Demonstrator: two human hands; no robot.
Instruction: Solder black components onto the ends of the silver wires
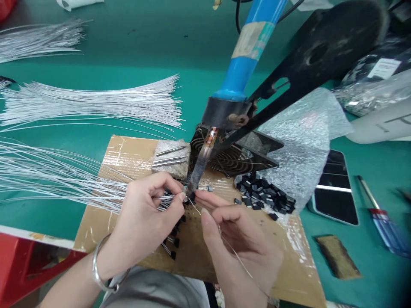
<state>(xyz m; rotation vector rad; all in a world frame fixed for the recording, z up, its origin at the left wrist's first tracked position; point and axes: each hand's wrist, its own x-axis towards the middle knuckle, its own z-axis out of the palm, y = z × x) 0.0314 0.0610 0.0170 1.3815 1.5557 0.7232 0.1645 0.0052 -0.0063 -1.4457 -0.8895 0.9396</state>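
Note:
My left hand (149, 209) is closed in a pinch on a thin white wire, holding its end at the tip of the soldering iron (205, 154). The iron has a blue handle (248, 55) and hangs fixed in a black stand (298, 81), tip down over a taped cardboard board (131, 158). My right hand (234, 235) pinches a fine solder wire (229, 248) and feeds it to the same tip. A small black part sits at the joint, mostly hidden by my fingers. A metal bangle is on my left wrist.
Bundles of white wires (90, 102) fan across the green mat (128, 47) on the left. A pile of small black parts (263, 194) lies by bubble wrap (305, 137). A phone (335, 188), a blue screwdriver (382, 222) and a small fan (234, 156) sit to the right.

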